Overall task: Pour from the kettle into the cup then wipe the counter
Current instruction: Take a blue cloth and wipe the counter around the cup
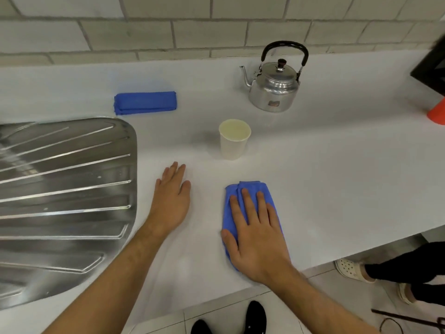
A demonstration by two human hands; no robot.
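Observation:
A shiny metal kettle [274,89] with a black handle stands upright at the back right of the white counter [337,165], spout pointing left. In front of it stands a white paper cup [233,139], filled nearly to the rim with a pale liquid. My right hand [257,233] lies flat, palm down, pressing a folded blue cloth [250,189] onto the counter near the front edge, just below the cup. My left hand [172,197] rests flat and empty on the counter, fingers apart, between the cloth and the drainboard.
A steel sink drainboard [62,194] fills the left side. A second folded blue cloth [145,102] lies at the back. An orange object [437,112] and a dark box [431,68] sit at the right edge. Another person's legs and shoes [349,270] stand at lower right.

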